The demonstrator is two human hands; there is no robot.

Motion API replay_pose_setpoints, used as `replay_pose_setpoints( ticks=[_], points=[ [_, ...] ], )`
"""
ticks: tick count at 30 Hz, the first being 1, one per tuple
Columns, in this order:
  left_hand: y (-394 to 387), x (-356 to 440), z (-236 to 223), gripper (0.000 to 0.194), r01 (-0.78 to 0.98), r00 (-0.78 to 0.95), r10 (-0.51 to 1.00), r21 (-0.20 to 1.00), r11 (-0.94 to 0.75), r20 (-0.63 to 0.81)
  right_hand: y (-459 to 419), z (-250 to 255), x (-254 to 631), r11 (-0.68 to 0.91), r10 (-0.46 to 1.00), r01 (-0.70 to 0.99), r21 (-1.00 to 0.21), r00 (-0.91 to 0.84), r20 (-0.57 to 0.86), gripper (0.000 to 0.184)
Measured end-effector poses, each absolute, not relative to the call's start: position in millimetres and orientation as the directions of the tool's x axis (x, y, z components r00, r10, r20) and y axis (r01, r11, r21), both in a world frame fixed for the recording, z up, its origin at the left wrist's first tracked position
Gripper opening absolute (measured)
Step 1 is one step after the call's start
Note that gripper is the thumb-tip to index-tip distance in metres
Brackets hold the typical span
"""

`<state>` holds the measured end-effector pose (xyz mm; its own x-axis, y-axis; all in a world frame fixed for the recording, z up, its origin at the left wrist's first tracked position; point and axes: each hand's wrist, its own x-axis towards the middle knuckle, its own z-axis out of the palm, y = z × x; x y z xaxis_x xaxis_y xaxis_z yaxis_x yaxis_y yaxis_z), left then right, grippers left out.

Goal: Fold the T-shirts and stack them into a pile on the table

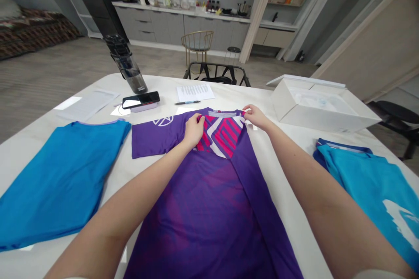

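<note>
A purple jersey with a pink and white panel at its neck lies spread on the white table. My left hand pinches the cloth left of the collar. At the collar's right end, my right hand grips the shoulder edge between thumb and fingers. The sleeve on the left, with a white emblem, lies stretched out flat; the right side of the jersey is folded inward in a long strip. A folded blue shirt lies to the left, and folded turquoise clothing lies to the right, partly behind my right forearm.
Behind the jersey are a pen, a printed sheet, a phone on a pale object, and a dark water bottle. An open white box stands at the back right. A black chair is beyond the far edge.
</note>
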<state>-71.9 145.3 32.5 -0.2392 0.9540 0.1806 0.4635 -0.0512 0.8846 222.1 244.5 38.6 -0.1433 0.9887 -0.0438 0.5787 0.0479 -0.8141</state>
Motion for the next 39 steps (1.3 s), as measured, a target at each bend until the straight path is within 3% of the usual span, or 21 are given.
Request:
replay_pose_setpoints(
  ticks=[4,11,16,20,22,24,27,31,35,39],
  points=[
    [165,-80,53,0.024,0.474,-0.247,0.940,0.875,-0.094,0.235,257,56,216,0.066,0.997,0.601,-0.797,-0.016,0.071,0.035],
    [191,-112,29,0.016,0.642,-0.323,0.946,0.733,0.224,-0.006,269,35,186,0.038,0.999,0.827,-0.561,-0.019,0.040,0.035],
    [189,-120,31,0.017,0.696,-0.315,0.923,0.715,0.066,0.222,270,25,177,0.171,0.970,0.832,-0.527,-0.047,0.241,0.041],
    [192,-127,27,0.014,0.692,-0.337,0.926,0.712,0.120,0.171,270,21,174,0.152,0.967,0.851,-0.502,-0.023,0.254,0.038],
    [188,-128,24,0.022,0.726,-0.337,0.922,0.676,0.125,0.192,265,15,171,0.141,0.972,0.868,-0.475,-0.031,0.232,0.037],
    [177,-125,24,0.036,0.808,-0.272,0.912,0.588,0.041,0.309,255,9,169,0.161,0.963,0.889,-0.429,-0.045,0.267,0.039],
    [153,-111,31,0.046,0.896,0.028,0.904,0.390,-0.211,0.426,234,8,164,0.214,0.937,0.912,-0.351,-0.090,0.336,0.039],
    [124,-95,27,0.050,0.863,0.367,0.903,0.283,-0.420,0.222,198,11,158,0.323,0.931,0.885,-0.336,-0.232,0.283,0.042],
    [114,-94,10,0.059,0.879,0.387,0.922,0.296,-0.374,0.014,165,3,158,0.363,0.932,0.876,-0.317,-0.340,0.126,0.051],
    [109,-96,5,0.061,0.885,0.370,0.927,0.278,-0.374,0.070,138,-4,172,0.254,0.966,0.917,-0.307,-0.229,0.116,0.054]
  ],
)
